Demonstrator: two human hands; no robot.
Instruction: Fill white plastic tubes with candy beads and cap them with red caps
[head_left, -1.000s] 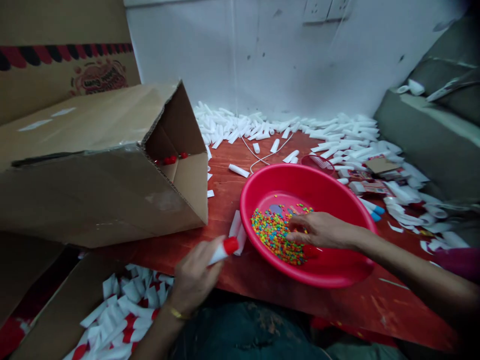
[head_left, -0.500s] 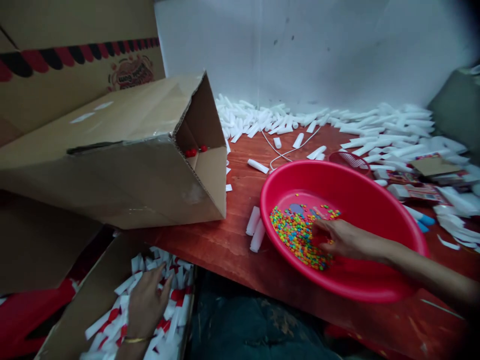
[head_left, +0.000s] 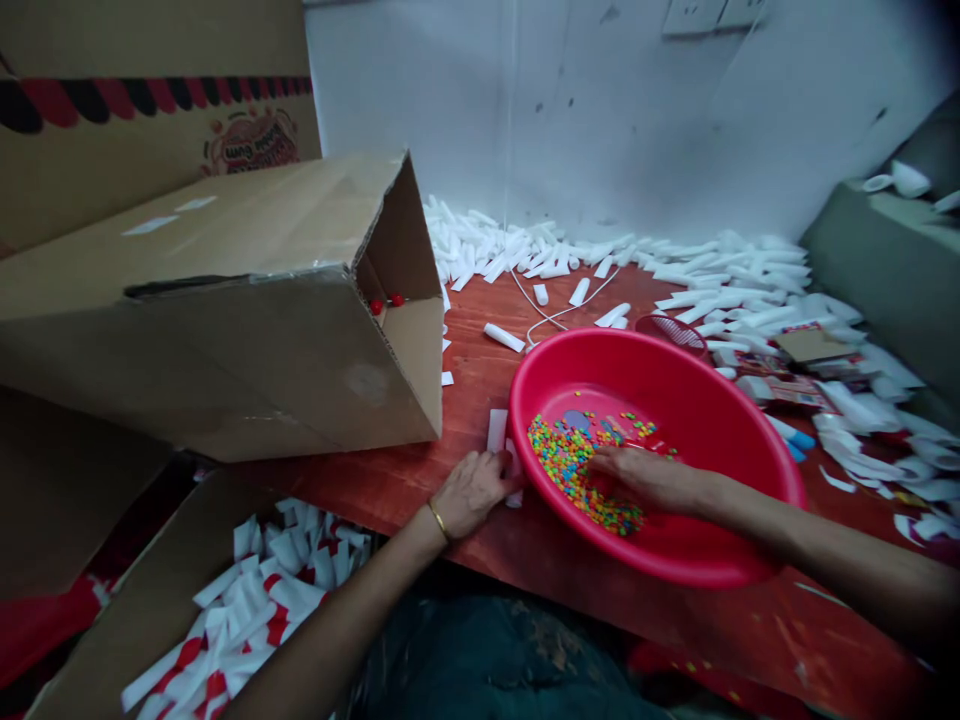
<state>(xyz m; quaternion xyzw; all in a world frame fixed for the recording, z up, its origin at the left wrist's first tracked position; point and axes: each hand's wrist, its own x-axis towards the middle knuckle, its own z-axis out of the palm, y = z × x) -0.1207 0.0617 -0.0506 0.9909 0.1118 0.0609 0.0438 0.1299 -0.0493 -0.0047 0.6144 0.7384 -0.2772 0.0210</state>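
A red plastic basin (head_left: 720, 450) stands on the reddish wooden table (head_left: 465, 400), with small multicoloured candies (head_left: 566, 460) spread over its left part. My right hand (head_left: 637, 480) reaches in from the right, its fingers bent down among the candies; the fingertips and anything in them are hidden. Just outside the basin's left rim, my left hand (head_left: 476, 490) has its fingers closed at one of two short white tubes. The other white tube (head_left: 496, 430) lies just behind those fingers.
An open cardboard box (head_left: 247, 350) lies on its side at left, red balls (head_left: 376, 306) inside. Below it, another box holds white tubes with red parts (head_left: 277, 590). White tubes (head_left: 735, 270) are heaped along the wall. A red mesh basket (head_left: 671, 332) sits behind the basin.
My left hand has left the lower box of tubes and moved up and right to the tubes beside the basin. My right hand remains among the candies. The view has shifted slightly.
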